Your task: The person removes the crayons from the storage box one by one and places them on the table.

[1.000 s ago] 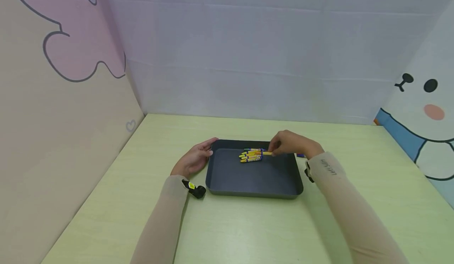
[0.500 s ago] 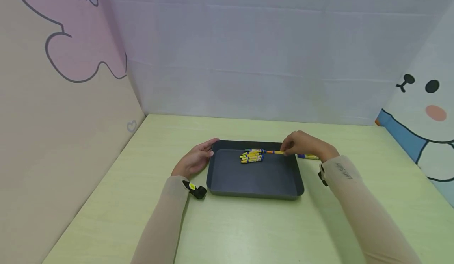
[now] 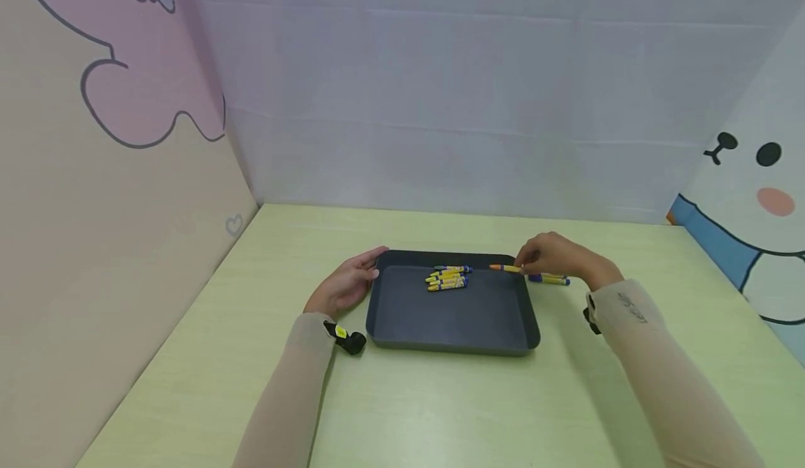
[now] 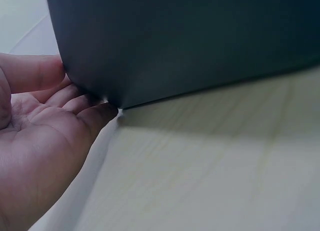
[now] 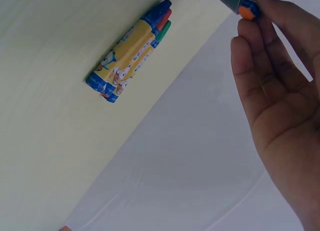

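A dark grey tray (image 3: 453, 318) sits mid-table, with several yellow-and-blue crayons (image 3: 448, 277) lying together at its far side. My right hand (image 3: 525, 266) pinches an orange crayon (image 3: 504, 267) over the tray's far right rim. The crayon's orange end (image 5: 247, 11) shows between the fingertips in the right wrist view. A few more crayons (image 3: 550, 279) lie side by side on the table just right of the tray, and they show as a bundle (image 5: 131, 51) in the right wrist view. My left hand (image 3: 352, 279) rests with relaxed fingers (image 4: 75, 98) against the tray's far left corner (image 4: 120, 86).
The pale green table (image 3: 440, 405) is fenced by panels on the left, back and right. Each wrist carries a black strap-on camera (image 3: 347, 337). Bare tabletop stretches in front of the tray and to both sides.
My right hand has carried the orange crayon from the pile in the tray rightwards to the tray's right rim. The left hand and the tray have stayed put.
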`<act>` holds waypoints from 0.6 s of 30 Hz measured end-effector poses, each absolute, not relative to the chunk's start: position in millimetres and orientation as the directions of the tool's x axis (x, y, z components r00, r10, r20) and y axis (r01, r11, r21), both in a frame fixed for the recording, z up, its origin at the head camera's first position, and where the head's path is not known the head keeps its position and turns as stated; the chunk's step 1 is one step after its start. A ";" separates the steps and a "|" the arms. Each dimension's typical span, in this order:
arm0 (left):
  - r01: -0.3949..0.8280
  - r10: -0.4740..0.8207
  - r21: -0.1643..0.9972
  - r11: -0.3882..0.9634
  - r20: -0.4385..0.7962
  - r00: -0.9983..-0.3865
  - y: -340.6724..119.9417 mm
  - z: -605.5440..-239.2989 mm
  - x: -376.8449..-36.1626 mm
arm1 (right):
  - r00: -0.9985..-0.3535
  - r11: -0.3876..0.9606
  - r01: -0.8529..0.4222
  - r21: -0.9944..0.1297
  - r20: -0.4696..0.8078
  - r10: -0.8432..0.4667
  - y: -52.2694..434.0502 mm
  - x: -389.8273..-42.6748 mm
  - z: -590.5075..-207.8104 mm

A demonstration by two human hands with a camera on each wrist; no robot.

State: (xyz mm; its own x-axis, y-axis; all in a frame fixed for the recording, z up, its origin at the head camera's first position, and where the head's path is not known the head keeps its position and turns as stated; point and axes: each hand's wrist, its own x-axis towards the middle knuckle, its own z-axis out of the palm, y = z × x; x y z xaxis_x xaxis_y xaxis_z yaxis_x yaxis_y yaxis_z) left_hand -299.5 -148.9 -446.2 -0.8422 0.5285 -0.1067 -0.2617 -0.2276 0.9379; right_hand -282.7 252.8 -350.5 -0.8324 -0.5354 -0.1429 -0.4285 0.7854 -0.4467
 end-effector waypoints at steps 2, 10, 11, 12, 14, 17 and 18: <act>-0.263 0.530 0.937 -0.229 -0.106 -0.841 -149.0 -447.2 -299.2 | -0.836 0.786 -0.430 -0.444 -0.134 -0.533 255.5 -282.1 -351.3; -0.261 0.518 0.938 -0.226 -0.111 -0.848 -149.2 -448.5 -298.8 | -0.852 0.803 -0.411 -0.431 -0.131 -0.506 268.1 -281.6 -352.5; -0.263 0.518 0.938 -0.226 -0.113 -0.848 -149.1 -448.6 -298.9 | -0.854 0.804 -0.411 -0.429 -0.129 -0.505 270.5 -281.5 -352.9; -0.266 0.515 0.937 -0.227 -0.116 -0.849 -149.2 -448.6 -298.9 | -0.855 0.805 -0.413 -0.425 -0.125 -0.504 273.0 -281.3 -353.3; -0.267 0.515 0.937 -0.226 -0.118 -0.849 -149.3 -448.8 -299.2 | -0.859 0.809 -0.414 -0.417 -0.115 -0.499 278.4 -280.8 -354.2; -0.269 0.515 0.937 -0.225 -0.120 -0.848 -149.4 -448.5 -299.3 | -0.866 0.814 -0.407 -0.415 -0.109 -0.488 286.2 -280.2 -355.8; -0.272 0.513 0.935 -0.227 -0.123 -0.850 -149.4 -448.2 -299.2 | -0.868 0.817 -0.403 -0.413 -0.110 -0.484 288.6 -280.0 -356.3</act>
State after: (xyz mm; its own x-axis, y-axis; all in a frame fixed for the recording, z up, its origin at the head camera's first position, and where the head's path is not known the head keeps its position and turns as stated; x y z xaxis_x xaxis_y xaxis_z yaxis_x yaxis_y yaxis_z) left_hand -299.2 -149.4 -448.2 -0.8498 0.5126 -0.1230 -0.2723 -0.2270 0.9350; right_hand -280.0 288.6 -356.3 -0.8681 -0.4842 -0.1099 -0.4032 0.8166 -0.4130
